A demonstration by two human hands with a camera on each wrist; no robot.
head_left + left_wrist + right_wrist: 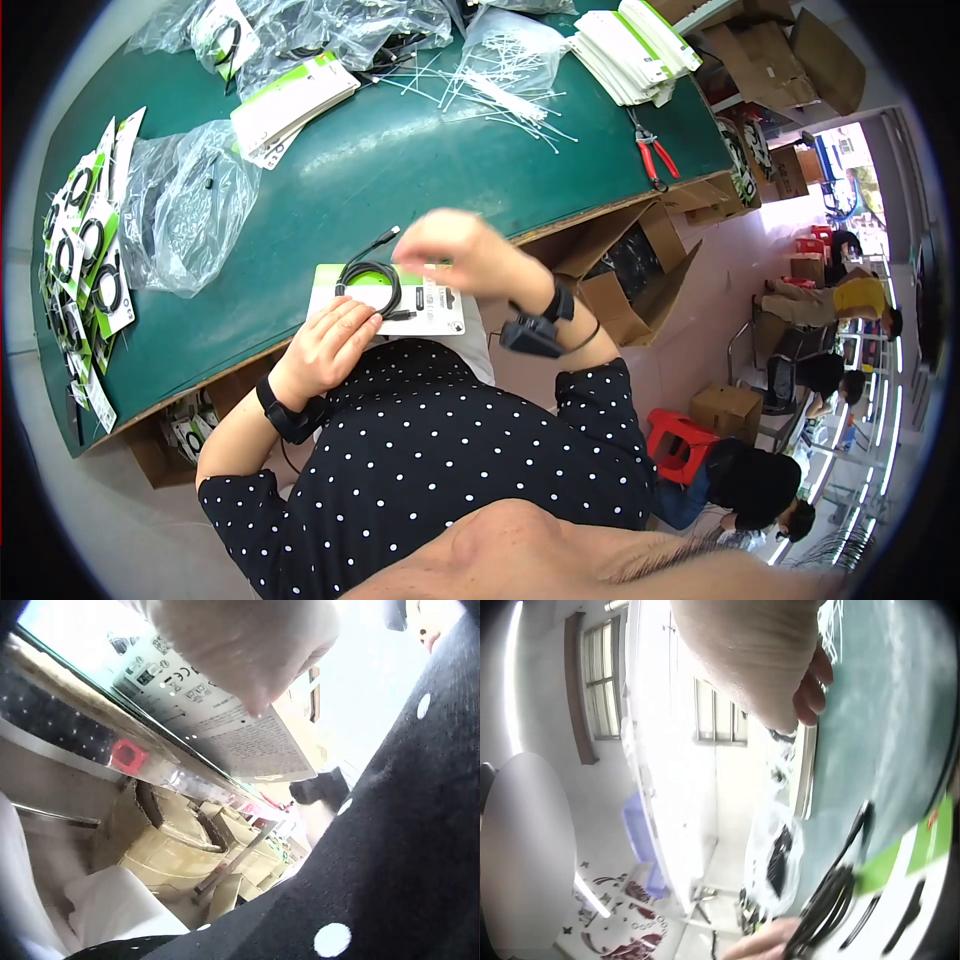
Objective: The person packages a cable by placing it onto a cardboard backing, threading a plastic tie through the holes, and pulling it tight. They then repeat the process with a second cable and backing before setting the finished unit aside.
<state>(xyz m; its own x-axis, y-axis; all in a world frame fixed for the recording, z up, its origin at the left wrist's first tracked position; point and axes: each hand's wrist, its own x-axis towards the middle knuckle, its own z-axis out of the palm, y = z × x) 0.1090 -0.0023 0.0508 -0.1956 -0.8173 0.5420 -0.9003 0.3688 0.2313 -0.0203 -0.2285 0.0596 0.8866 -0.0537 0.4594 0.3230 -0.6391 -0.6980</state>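
A coiled black cable lies on a white and green packaging card at the table's near edge. My left hand pinches card and coil, fingers on top over the coil's near side. The left wrist view shows the card's printed back, with the thumb against it. One cable plug sticks out past the card's far edge. Just right of that plug, my right hand is raised, blurred, with fingers loosely bent and nothing visible in them.
Packed cable cards pile up at the left, beside a clear plastic bag. Farther back lie blank cards, white cable ties, a card stack and red-handled pliers. An open carton stands beside the table.
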